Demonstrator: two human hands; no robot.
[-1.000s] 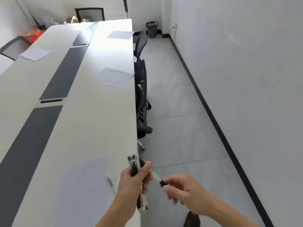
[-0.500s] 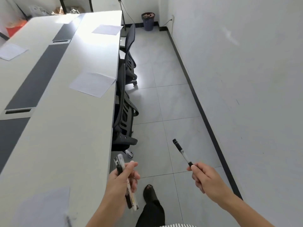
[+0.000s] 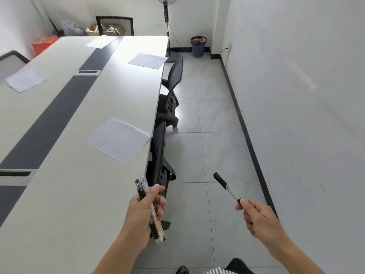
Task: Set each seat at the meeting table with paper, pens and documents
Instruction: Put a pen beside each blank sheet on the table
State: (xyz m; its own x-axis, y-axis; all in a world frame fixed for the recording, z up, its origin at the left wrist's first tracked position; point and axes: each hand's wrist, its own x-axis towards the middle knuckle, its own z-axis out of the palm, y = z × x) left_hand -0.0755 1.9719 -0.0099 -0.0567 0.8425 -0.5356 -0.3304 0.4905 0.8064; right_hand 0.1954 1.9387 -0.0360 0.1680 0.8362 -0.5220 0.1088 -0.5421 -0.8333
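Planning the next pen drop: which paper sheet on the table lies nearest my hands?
The sheet beside the closest chair, at the table edge; the other three sheets lie farther up.

Four paper sheets (image 3: 118, 140) (image 3: 147, 60) (image 3: 25, 80) (image 3: 100, 41), four chairs (image 3: 158, 155) (image 3: 174, 80) (image 3: 114, 24) (image 3: 10, 62), one fan (image 3: 166, 8), one bin (image 3: 198, 46).

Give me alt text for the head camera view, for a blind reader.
A person's right hand pinches one pen over the floor; the left hand grips several pens at the edge of a long table set with paper sheets.

White table (image 3: 83, 194) with grey strip (image 3: 59, 119), black chairs (image 3: 159, 161)
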